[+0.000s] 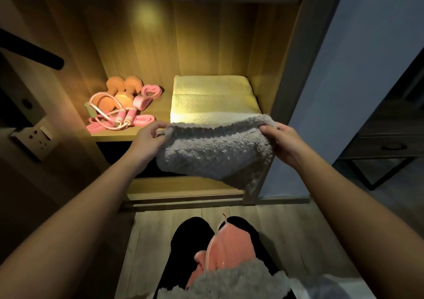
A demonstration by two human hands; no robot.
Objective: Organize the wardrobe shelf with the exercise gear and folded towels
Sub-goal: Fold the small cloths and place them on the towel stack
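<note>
I hold a folded grey fluffy towel (213,152) by its two upper corners, just in front of the lit wooden shelf (114,135). My left hand (149,138) grips the left corner and my right hand (278,141) grips the right one. Behind it, a folded cream towel (213,99) lies flat on the right half of the shelf. On the left half sit two orange dumbbells (121,92), a pink skipping rope (114,115) and pink resistance bands (146,99). A pink towel (227,246) and another grey one (229,282) rest on my lap.
The wardrobe's right side panel (291,69) stands close to my right hand. A lower shelf (183,188) lies beneath the towel. A wall socket (34,138) is on the left, and a dark drawer table (390,147) stands at the right.
</note>
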